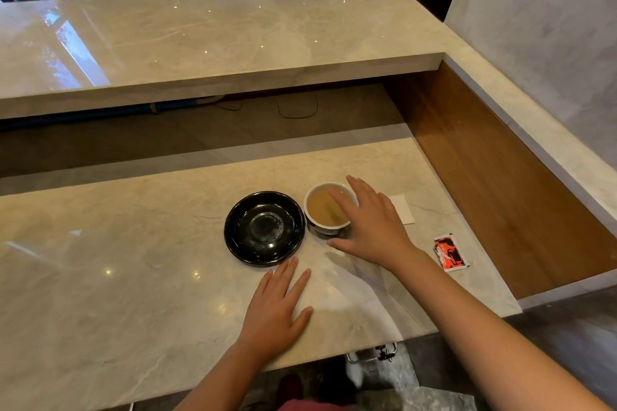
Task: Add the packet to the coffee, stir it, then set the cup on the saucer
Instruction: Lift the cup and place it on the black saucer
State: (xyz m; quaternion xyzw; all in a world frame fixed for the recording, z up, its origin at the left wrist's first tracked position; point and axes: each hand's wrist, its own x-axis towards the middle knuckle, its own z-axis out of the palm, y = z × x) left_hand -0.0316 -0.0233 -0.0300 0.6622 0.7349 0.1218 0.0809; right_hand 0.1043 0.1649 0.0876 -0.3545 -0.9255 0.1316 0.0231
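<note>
One round cup (328,210), glossy saucer (264,228)

Polished marble counter (133,294), glossy black saucer (240,243), glazed cup (310,207), wood side panel (500,193).

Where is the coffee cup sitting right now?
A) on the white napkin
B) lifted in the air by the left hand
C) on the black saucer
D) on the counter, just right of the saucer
D: the cup stands on the marble counter beside the empty black saucer, with the right hand spread over it.
</note>
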